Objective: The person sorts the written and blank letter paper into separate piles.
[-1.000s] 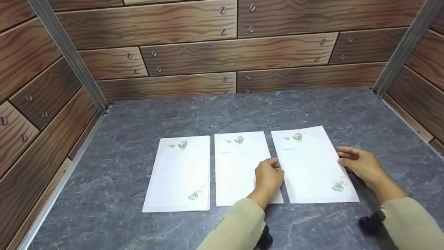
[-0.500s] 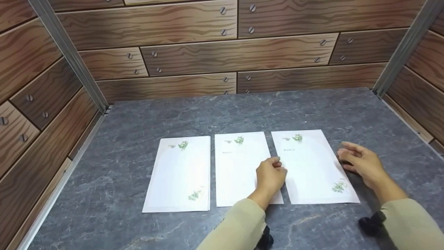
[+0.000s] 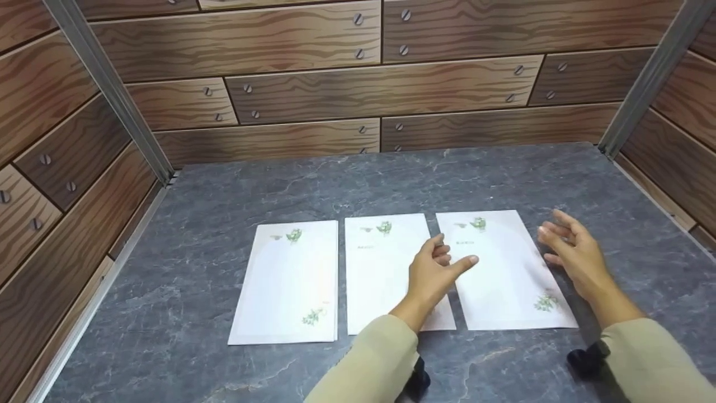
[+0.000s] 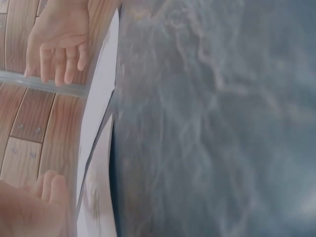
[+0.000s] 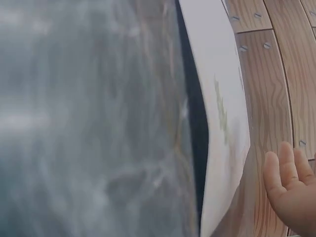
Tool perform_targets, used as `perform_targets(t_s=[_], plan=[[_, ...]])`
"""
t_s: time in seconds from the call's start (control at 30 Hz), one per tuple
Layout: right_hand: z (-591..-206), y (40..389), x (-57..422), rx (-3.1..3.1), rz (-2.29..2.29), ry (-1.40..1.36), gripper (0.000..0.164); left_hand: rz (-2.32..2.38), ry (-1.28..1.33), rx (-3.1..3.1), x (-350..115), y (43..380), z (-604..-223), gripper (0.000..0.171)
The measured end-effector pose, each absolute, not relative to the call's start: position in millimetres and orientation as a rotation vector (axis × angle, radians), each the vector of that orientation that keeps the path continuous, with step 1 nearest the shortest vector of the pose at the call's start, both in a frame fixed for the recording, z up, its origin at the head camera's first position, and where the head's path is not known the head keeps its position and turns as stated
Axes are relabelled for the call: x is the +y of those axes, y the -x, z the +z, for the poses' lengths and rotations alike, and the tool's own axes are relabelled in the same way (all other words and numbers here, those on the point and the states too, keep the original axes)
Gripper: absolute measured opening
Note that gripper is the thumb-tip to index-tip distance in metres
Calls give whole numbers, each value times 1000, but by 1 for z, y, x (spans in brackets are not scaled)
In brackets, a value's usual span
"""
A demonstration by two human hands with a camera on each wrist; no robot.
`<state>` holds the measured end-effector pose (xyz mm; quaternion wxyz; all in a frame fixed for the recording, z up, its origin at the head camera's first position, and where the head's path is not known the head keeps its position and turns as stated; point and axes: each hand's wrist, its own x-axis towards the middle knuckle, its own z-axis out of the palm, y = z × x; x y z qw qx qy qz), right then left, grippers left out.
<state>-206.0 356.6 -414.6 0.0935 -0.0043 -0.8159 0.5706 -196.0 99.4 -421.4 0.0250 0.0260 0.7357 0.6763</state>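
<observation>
3 white sheets in a row, well short of the counter's [image 3: 335, 187] back edge: left sheet [image 3: 288, 274], middle sheet [image 3: 377, 280], right sheet [image 3: 495, 285], this last nearest the counter's right edge; left hand [image 3: 429, 274] over the inner gap, thumb spread wide; right hand [image 3: 579, 257] at the outer edge, grip loose, wide.

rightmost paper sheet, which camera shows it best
The head view: the rightmost paper sheet shows nearly whole from above, with both green prints. The left wrist view gives only a narrow, slanted strip; the right wrist view shows it steeply foreshortened and cut off.
</observation>
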Motion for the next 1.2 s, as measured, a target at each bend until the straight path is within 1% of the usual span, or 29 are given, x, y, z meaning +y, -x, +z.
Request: perform_targets(t_s=[0.27, 0.6, 1.0, 1.2], plan=[[-413, 206, 344, -2458, 1643, 30, 75, 2028, -164, 2319, 77, 205, -419, 81], [-412, 209, 324, -2465, 1614, 32, 80, 2000, -187, 2302, 46, 214, -419, 86], [-411, 213, 298, -2508, 1585, 36, 88, 1873, -122, 2457, 1, 226, -413, 88], [-414, 216, 284, -2488, 1585, 47, 86, 1871, -101, 2450, -19, 228, -413, 90]])
